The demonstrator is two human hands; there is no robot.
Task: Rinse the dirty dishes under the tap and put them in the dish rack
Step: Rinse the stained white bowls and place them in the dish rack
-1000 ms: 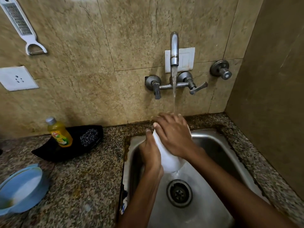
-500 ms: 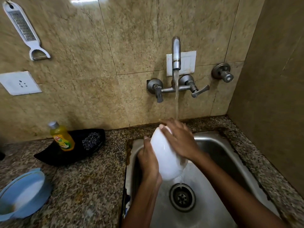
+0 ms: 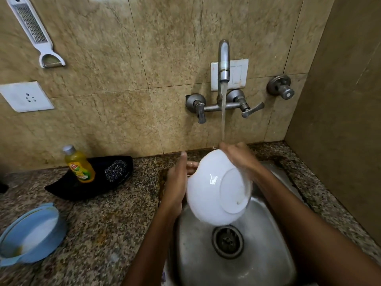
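You have: white bowl (image 3: pixel 214 190); steel-grey tap (image 3: pixel 224 58); speckled brown granite counter (image 3: pixel 115 219); mottled beige wall tiles (image 3: pixel 115 58); yellow soap bottle (image 3: pixel 79 164); pale blue bowl (image 3: pixel 31 234); black tray (image 3: pixel 70 186).

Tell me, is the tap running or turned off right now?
Running. A stream of water falls from the tap spout onto the right hand, which rests on the white bowl held over the sink.

Two bare forearms, sleeveless, hands (image 3: pixel 206 172) ungloved
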